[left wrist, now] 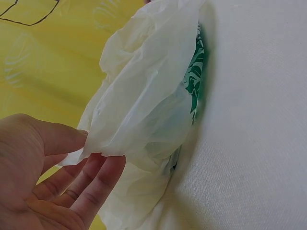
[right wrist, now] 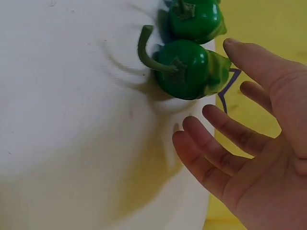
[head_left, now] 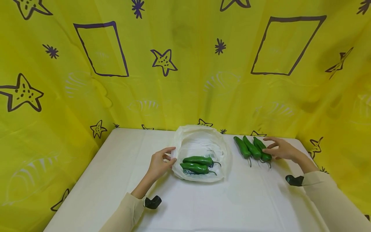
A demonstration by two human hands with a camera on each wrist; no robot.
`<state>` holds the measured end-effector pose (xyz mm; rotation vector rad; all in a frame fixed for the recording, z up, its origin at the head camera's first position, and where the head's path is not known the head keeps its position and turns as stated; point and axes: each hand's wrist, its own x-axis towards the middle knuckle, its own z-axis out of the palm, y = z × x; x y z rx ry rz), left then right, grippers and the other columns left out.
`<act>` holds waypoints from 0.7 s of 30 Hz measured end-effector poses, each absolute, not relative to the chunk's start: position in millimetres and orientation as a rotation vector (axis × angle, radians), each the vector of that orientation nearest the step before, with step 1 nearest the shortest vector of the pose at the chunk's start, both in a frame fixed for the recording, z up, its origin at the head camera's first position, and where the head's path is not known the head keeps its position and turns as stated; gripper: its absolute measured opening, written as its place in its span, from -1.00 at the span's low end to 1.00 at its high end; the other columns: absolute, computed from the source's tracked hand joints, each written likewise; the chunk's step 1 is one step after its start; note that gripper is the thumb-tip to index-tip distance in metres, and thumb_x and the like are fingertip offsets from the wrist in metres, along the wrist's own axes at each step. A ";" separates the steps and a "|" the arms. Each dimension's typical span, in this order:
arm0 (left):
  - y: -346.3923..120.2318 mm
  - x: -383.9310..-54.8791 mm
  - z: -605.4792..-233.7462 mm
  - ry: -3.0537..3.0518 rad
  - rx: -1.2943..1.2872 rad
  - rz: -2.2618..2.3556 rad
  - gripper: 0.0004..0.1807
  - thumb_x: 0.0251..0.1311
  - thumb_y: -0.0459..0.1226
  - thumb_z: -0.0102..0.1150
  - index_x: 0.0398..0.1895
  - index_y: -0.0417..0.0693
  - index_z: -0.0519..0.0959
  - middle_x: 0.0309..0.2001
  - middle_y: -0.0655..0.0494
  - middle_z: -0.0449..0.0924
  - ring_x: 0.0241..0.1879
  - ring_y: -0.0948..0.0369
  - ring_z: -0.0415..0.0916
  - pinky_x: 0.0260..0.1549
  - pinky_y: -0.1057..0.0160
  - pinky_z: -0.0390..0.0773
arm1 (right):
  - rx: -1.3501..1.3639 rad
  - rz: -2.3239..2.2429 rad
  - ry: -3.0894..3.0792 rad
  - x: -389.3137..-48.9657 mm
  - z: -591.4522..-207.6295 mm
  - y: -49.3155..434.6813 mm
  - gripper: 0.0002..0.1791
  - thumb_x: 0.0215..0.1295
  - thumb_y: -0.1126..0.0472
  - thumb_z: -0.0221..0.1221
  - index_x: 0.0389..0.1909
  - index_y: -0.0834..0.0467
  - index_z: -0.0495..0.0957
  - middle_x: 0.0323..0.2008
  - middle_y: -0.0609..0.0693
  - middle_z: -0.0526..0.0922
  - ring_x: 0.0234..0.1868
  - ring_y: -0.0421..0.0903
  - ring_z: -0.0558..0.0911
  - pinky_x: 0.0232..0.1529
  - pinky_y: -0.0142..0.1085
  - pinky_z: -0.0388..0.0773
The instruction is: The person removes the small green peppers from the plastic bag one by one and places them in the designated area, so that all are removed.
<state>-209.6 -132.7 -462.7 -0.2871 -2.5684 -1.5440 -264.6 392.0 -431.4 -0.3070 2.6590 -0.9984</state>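
Note:
A whitish plastic bag (head_left: 200, 129) with green print lies with its mouth spread wide on the table. Two green peppers (head_left: 195, 168) rest inside it, side by side, stems to the right. At its left rim my left hand (left wrist: 53, 177) pinches the thin plastic between thumb and fingers. Three more green peppers (head_left: 242, 147) lie in a row on the right. My right hand (head_left: 282, 149) hovers at the rightmost pepper (right wrist: 180, 67), thumb and fingers parted around it and holding nothing; whether the thumb touches it I cannot tell.
A white cloth covers the table (head_left: 179, 206). Yellow curtains (head_left: 185, 90) with drawn stars and frames hang close behind it and at both sides. A dark device (head_left: 152, 202) sits on each wrist.

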 end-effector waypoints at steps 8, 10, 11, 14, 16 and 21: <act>-132.7 -208.7 -461.5 -2.517 -0.322 -1.571 -0.52 0.14 -0.50 0.41 0.18 -0.20 0.65 -0.06 -0.16 0.64 -0.34 0.13 0.64 -0.55 0.31 0.65 | -0.370 -0.956 2.692 -263.5 -417.1 387.6 -0.20 0.47 0.05 0.24 0.50 0.37 0.12 0.20 0.57 0.43 0.00 0.32 0.65 -0.13 0.03 0.72; -132.5 -208.6 -461.5 -2.499 -0.331 -1.586 -0.53 0.13 -0.52 0.40 0.17 -0.22 0.65 -0.07 -0.17 0.64 -0.35 0.12 0.64 -0.56 0.31 0.64 | -0.392 -0.948 2.695 -263.8 -414.4 386.0 -0.20 0.48 0.05 0.23 0.50 0.38 0.12 0.20 0.59 0.41 0.00 0.32 0.65 -0.14 0.05 0.71; -132.4 -208.6 -461.4 -2.489 -0.334 -1.593 -0.53 0.13 -0.52 0.40 0.16 -0.22 0.66 -0.08 -0.17 0.64 -0.35 0.11 0.64 -0.56 0.31 0.65 | -0.400 -0.948 2.695 -263.9 -412.9 385.3 -0.20 0.48 0.06 0.24 0.50 0.38 0.12 0.20 0.59 0.41 0.00 0.33 0.64 -0.13 0.06 0.71; -132.1 -208.4 -461.6 -2.484 -0.338 -1.592 -0.53 0.13 -0.52 0.39 0.16 -0.22 0.66 -0.08 -0.17 0.64 -0.35 0.12 0.64 -0.56 0.31 0.65 | -0.426 -0.947 2.697 -263.6 -407.5 382.2 -0.19 0.48 0.06 0.24 0.51 0.38 0.11 0.22 0.59 0.39 0.02 0.35 0.63 -0.12 0.08 0.70; -132.1 -208.4 -461.4 -2.483 -0.335 -1.594 -0.53 0.13 -0.52 0.39 0.16 -0.22 0.66 -0.07 -0.17 0.64 -0.35 0.12 0.65 -0.56 0.31 0.65 | -0.441 -0.947 2.703 -263.4 -404.1 379.8 -0.20 0.48 0.06 0.24 0.51 0.37 0.11 0.24 0.59 0.38 0.06 0.39 0.61 -0.10 0.09 0.69; -132.2 -208.2 -461.6 -2.492 -0.324 -1.590 -0.53 0.14 -0.51 0.40 0.17 -0.20 0.66 -0.07 -0.17 0.64 -0.34 0.12 0.65 -0.56 0.31 0.65 | -0.475 -0.937 2.733 -262.3 -392.2 370.5 -0.19 0.46 0.04 0.25 0.53 0.31 0.13 0.29 0.56 0.36 0.14 0.48 0.55 -0.04 0.13 0.67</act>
